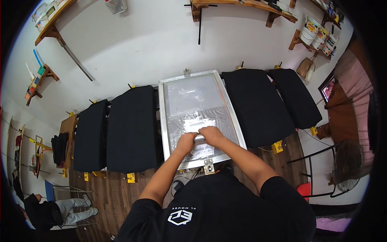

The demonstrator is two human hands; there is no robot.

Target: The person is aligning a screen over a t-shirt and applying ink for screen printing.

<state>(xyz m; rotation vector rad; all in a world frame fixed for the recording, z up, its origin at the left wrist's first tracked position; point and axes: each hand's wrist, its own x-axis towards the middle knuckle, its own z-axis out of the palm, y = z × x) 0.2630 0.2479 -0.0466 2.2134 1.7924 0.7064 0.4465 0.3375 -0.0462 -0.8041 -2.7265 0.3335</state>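
My left hand (186, 142) and my right hand (212, 136) are both closed round the grey handle of a squeegee (199, 138). It rests on the mesh of a silkscreen with a pale metal frame (162, 121), in front of my body. White ink (200, 124) is smeared on the mesh just beyond the squeegee, and some shows on the near side too. The squeegee's blade is hidden beneath my hands. A metal clamp (209, 166) grips the frame's near edge, and a smaller clamp (186, 73) sits at its far edge.
Black cloth covers flat boards on the left (131, 129) and right (259, 108). Yellow brackets (277, 147) stick out below them. A stand fan (348, 165) stands at right. Another person (44, 211) is at lower left. Wall shelves (246, 7) hang beyond.
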